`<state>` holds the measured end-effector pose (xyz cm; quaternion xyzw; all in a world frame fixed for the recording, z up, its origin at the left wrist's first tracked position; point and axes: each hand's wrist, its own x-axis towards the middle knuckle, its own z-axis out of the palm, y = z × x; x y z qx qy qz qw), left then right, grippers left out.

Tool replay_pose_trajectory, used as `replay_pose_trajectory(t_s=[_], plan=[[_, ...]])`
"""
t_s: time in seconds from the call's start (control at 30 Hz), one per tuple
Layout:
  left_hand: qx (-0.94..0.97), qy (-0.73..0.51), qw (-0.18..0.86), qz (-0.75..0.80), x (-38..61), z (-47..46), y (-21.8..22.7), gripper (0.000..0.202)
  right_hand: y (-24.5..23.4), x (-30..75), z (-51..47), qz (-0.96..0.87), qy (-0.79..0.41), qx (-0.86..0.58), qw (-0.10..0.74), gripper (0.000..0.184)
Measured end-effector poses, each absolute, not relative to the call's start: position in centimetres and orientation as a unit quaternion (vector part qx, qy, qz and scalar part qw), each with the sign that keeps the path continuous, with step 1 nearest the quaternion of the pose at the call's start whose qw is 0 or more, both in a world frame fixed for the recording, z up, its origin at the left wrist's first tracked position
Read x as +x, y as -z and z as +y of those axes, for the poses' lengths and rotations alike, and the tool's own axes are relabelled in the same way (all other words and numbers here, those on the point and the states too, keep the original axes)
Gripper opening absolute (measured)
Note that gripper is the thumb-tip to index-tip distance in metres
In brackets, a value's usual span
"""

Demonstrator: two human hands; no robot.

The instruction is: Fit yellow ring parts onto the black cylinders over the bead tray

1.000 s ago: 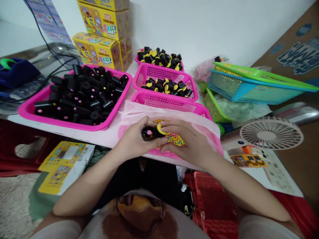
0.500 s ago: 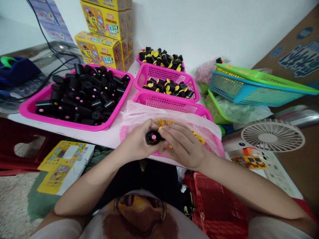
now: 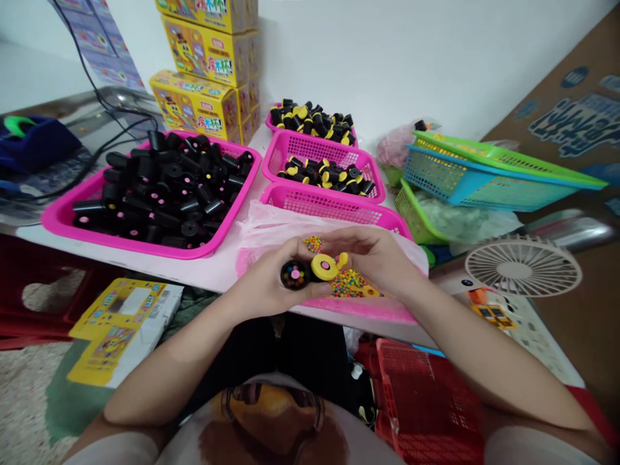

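- Two hands met at the centre: the left hand [image 3: 264, 281] gripped a black cup [image 3: 295, 274], mouth up; the right hand [image 3: 385, 261] was half curled beside it. Whether its fingers gripped anything could not be told.
- The black cup showed a pink dot and coloured specks inside, apparently beads.
- A yellow cap [image 3: 323, 267] sat between the hands, just right of the black cup, its round face bare and a tab [image 3: 343, 260] standing out towards the right hand.
- Changed: half a second earlier the right fingers had covered the cap almost wholly; they had since drawn aside, exposing face and tab.
- Judgement: handling at the cap had reached a point where its face could be checked; the tab did not appear folded flat.
- Loose beads [image 3: 349, 281] lay below the right hand.
- Beyond the left hand, a basket [image 3: 133, 249] held many black cups.
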<state>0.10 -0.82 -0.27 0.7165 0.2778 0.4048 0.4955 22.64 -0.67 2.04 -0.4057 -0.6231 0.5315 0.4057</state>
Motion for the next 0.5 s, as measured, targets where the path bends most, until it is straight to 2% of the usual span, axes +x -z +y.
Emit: replay_pose_trajectory(t_s=[0.07, 0.1, 0.2, 0.37, 0.43, 0.5], plan=[[0.729, -0.404, 0.480, 0.275, 0.0, -0.9, 0.1, 0.033, -2.1, 22.1, -0.6, -0.528, -0.664, -0.401, 0.345, 0.047], [0.731, -0.402, 0.477, 0.276, 0.0, -0.9, 0.1, 0.032, -2.1, 21.9, -0.6, -0.482, -0.715, -0.402, 0.309, 0.050], [0.733, -0.392, 0.474, 0.288, 0.0, -0.9, 0.0, 0.033, -2.3, 21.2, -0.8, -0.395, -0.784, -0.407, 0.251, 0.044], [0.722, -0.396, 0.475, 0.309, -0.1, -0.5, 0.4, 0.026, -1.7, 20.5, -1.2, -0.415, -0.744, -0.421, 0.312, 0.037], [0.712, -0.415, 0.468, 0.319, 0.0, -0.3, 0.5, 0.029, -1.8, 20.7, -0.5, -0.443, -0.721, -0.419, 0.328, 0.039], [0.695, -0.442, 0.463, 0.327, 0.0, -0.2, 0.5, 0.035, -2.4, 21.4, 1.0, -0.462, -0.680, -0.425, 0.378, 0.040]])
